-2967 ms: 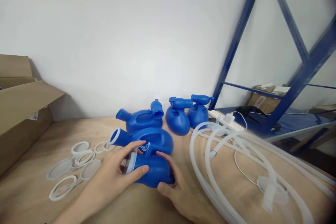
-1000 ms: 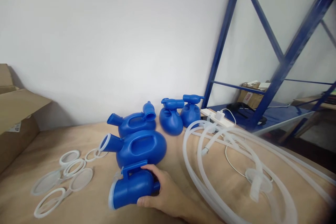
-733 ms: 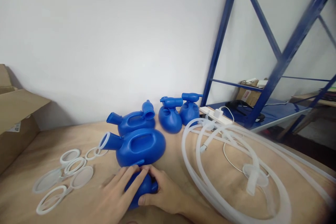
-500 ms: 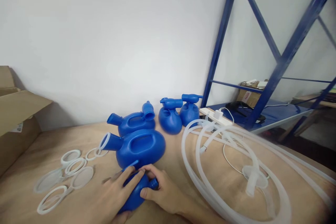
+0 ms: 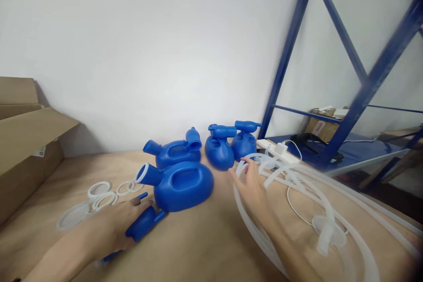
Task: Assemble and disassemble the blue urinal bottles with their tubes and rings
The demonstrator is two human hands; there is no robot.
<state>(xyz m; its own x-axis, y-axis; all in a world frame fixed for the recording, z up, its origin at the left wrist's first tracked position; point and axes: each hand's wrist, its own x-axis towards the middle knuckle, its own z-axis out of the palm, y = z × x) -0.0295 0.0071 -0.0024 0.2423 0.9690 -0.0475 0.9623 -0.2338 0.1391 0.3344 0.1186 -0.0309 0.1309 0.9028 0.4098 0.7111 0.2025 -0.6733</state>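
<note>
My left hand [image 5: 115, 224] is at the lower left, its fingers wrapped over a blue plastic spouted piece [image 5: 143, 224]. Part of that piece is hidden under the hand. A blue plastic jug [image 5: 190, 189] with a built-in handle lies just beyond, a white ring round its mouth. My right hand [image 5: 253, 185] reaches to the coil of clear tubing [image 5: 246, 218], thumb and fingers apart at its far left bend. Whether the fingertips touch the tubing I cannot tell.
More blue jugs [image 5: 220, 154] with spouted pieces on top stand by the wall. White rings and translucent discs [image 5: 72, 217] lie at left, beside an open cardboard box [image 5: 29, 163]. A power strip [image 5: 280, 152] sits at the back right, near a blue metal rack [image 5: 287, 53].
Both hands were together on the blue spouted piece. My left hand has carried it left, while my right hand has let go and moved right and forward to the tubing.
</note>
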